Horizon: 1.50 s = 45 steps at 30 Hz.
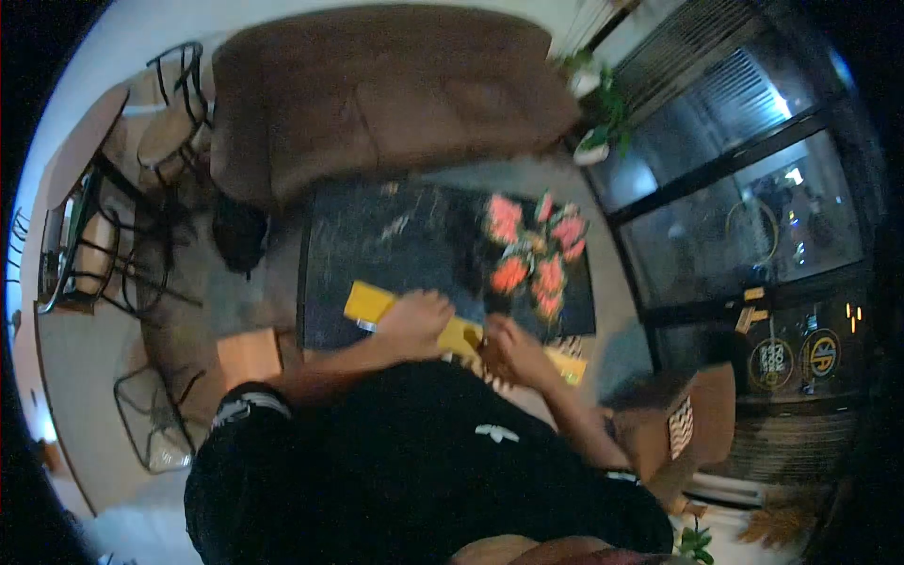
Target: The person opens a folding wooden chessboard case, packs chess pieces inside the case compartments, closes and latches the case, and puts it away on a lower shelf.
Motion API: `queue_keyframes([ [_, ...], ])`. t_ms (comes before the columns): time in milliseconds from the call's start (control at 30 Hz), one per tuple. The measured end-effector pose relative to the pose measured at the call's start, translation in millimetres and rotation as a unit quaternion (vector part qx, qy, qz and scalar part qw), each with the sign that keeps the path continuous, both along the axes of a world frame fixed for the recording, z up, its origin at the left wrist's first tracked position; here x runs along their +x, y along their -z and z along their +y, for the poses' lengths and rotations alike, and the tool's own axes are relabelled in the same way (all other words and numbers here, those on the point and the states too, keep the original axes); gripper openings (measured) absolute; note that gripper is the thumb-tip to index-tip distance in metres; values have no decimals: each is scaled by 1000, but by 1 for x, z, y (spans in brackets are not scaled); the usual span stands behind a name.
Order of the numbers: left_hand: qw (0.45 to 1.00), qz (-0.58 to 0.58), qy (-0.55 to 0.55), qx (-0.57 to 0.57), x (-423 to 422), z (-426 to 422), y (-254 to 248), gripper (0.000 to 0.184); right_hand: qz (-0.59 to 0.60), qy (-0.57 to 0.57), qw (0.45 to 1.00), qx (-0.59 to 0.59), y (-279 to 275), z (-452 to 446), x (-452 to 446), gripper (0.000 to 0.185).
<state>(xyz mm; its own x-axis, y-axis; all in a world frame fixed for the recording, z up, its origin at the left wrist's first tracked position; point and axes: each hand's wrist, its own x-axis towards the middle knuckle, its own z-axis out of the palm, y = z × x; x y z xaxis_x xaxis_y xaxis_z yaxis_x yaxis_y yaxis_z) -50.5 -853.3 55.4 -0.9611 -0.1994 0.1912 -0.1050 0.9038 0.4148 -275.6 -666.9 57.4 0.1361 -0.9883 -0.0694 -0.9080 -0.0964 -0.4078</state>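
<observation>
A long yellow strip, perhaps card or a flat box (pixel 369 302), lies slantwise along the near edge of the dark table. My left hand (pixel 412 317) rests across it, fingers bent over and gripping it. To the right, my right hand (pixel 513 350) is curled closed at the strip's middle. Something small and dark shows by its fingertips, too blurred to name. Yellow also shows beyond the right hand, near a striped black-and-white patch (pixel 570 347). Parts of the strip are hidden under both hands.
Pink and orange flowers (pixel 541 250) stand on the right of the dark table (pixel 363 235). Behind it is a brown sofa (pixel 395 104). Chairs (pixel 169 132) stand at left, near a tan box-like seat (pixel 250 356). A brown armchair (pixel 711 414) and glass doors (pixel 744 226) are at right.
</observation>
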Motion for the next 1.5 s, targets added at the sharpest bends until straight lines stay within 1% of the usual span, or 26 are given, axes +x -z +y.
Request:
queue_keyframes([
  [67, 1000, -12, -3, -25, 0, -1, 6, 49, 17, 83, 996, 35, -17, 9, 5, 63],
  [100, 1000, -4, -6, 19, 1, -2, 2, 50, 23, 100, 994, 27, -21, 13, 5, 64],
  [133, 999, -18, -14, 30, -3, -4, 18, 50, 26, 118, 993, 17, -18, 17, 3, 65],
  [200, 999, -37, 4, 17, -2, -9, 7, 51, 49, 97, 993, 34, 7, 22, -17, 60],
  [233, 1000, -28, 7, 4, -4, -12, 5, 52, 55, 99, 994, 4, 10, 23, -19, 59],
  [333, 1000, -23, 21, 0, -4, -8, 14, 52, 40, 103, 994, -15, -11, 28, -11, 63],
  [400, 999, -21, 23, 6, -10, -15, 9, 53, 52, 100, 992, -52, -6, 30, -10, 70],
  [467, 998, -30, 50, 15, -5, -14, 3, 51, 53, 106, 991, -66, -7, 39, -5, 70],
  [500, 999, 7, 54, 2, -4, -13, 12, 49, 47, 98, 992, -65, -10, 41, 0, 70],
  [533, 999, -4, 39, 8, -5, -12, 15, 49, 46, 102, 991, -71, -13, 45, 2, 69],
  [600, 996, 39, 67, 41, -6, -13, 14, 47, 13, 100, 989, -103, -13, 46, 5, 66],
  [667, 994, 65, 85, 28, -7, -16, 15, 45, 16, 151, 987, -47, -11, 51, 10, 67],
  [700, 996, 48, 68, 31, -9, -17, 24, 45, 5, 131, 991, -33, -11, 48, 15, 67],
  [800, 994, -14, 107, 13, -10, -15, 19, 47, 48, 202, 977, -55, -19, 52, 37, 63],
  [867, 995, 14, 99, 19, -9, -18, 17, 49, 53, 225, 970, -80, -12, 63, 44, 64],
  [900, 995, 6, 96, 26, -11, -20, 27, 49, 49, 266, 959, -80, -9, 61, 48, 64],
  [933, 990, -2, 137, 21, -10, -21, 26, 49, 43, 251, 962, -104, -5, 62, 52, 66],
  [967, 991, -2, 128, 32, -10, -21, 26, 48, 41, 234, 963, -126, -4, 66, 56, 68],
  [1000, 992, -3, 117, 43, -10, -23, 27, 47, 40, 273, 953, -124, -6, 68, 65, 68],
  [1100, 988, -8, 147, 41, -18, -32, 32, 52, 7, 304, 948, -90, -12, 57, 78, 65],
  [1167, 985, -32, 156, 60, -26, -35, 40, 60, 6, 336, 937, -98, 1, 63, 86, 64],
  [1267, 972, -60, 215, 77, -52, -37, 57, 61, 7, 371, 926, -73, 30, 74, 87, 57],
  [1333, 962, -28, 260, 74, -69, -35, 84, 61, 24, 410, 909, -76, 38, 83, 99, 64],
  [1367, 956, -9, 283, 73, -76, -31, 97, 61, 23, 431, 898, -81, 57, 92, 105, 64],
  [1467, 941, 3, 335, 54, -104, -18, 117, 58, 27, 475, 879, -45, 76, 109, 114, 66],
  [1500, 931, 38, 357, 65, -108, -13, 122, 53, 28, 504, 862, -48, 81, 114, 123, 67],
])
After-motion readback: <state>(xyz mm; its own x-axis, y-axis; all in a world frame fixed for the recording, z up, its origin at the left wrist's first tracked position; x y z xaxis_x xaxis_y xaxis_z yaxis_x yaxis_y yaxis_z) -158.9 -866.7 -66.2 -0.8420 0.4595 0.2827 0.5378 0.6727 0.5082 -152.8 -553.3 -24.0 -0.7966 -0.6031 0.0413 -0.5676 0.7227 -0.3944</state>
